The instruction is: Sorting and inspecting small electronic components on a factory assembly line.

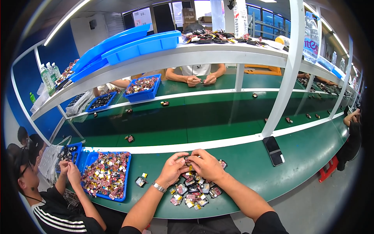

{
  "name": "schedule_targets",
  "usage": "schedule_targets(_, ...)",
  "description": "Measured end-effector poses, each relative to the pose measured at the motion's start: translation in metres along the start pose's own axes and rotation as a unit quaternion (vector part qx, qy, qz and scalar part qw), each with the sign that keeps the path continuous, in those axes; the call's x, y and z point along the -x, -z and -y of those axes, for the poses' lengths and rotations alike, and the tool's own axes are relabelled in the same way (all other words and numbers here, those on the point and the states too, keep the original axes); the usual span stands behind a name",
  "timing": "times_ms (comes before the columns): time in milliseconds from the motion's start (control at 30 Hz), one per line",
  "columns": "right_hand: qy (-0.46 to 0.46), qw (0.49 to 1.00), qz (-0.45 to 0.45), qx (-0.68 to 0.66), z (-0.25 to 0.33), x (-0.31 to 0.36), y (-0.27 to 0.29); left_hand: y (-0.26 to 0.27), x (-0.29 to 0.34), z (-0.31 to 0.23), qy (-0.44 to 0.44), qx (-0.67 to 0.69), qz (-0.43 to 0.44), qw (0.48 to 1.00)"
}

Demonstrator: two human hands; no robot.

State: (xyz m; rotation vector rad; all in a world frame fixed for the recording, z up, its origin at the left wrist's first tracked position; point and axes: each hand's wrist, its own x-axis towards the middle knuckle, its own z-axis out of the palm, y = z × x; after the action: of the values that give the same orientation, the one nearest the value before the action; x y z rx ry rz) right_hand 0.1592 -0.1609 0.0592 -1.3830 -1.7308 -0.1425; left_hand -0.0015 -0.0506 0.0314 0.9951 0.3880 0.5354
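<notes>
My left hand (pixel 173 169), with a metal watch on its wrist, and my right hand (pixel 207 165) meet over the near edge of the green bench. Between their fingertips they pinch a small electronic module (pixel 187 160), mostly hidden by the fingers. Right below lies a loose pile of such modules (pixel 194 192), red circuit boards with black casings and silver or yellow parts. A single module (pixel 141 181) rests apart, left of my left forearm, beside a small yellow-and-white piece (pixel 144 175).
A blue tray (pixel 127 171) heaped with modules stands left, near a co-worker (pixel 43 195) handling something. A phone (pixel 274 151) lies right by the white frame post (pixel 286 78). Behind the white rail, a green conveyor belt (pixel 218 117) carries scattered modules; another person (pixel 196 74) works opposite.
</notes>
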Motion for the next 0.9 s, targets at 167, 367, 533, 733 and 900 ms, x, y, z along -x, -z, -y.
schedule_targets(167, -0.006, 1.000, 0.010, 0.020, -0.002, 0.001, -0.003, 0.001, 0.000, -0.001, 0.009, -0.014, -0.002, 1.000)
schedule_targets(367, -0.037, 0.999, -0.011, -0.014, -0.004, 0.003, -0.006, -0.002, 0.001, -0.001, 0.010, -0.035, 0.000, 0.999)
schedule_targets(533, -0.043, 0.999, -0.003, 0.003, -0.003, 0.005, -0.008, 0.000, 0.000, 0.000, 0.008, -0.037, 0.005, 0.999)
schedule_targets(733, -0.091, 0.994, -0.020, -0.055, 0.004, 0.002, -0.009, 0.000, -0.001, 0.003, -0.031, -0.095, -0.006, 0.995)
schedule_targets(900, -0.158, 0.972, -0.036, -0.170, 0.002, 0.005, -0.013, -0.005, 0.000, 0.004, -0.070, -0.161, -0.025, 0.984)
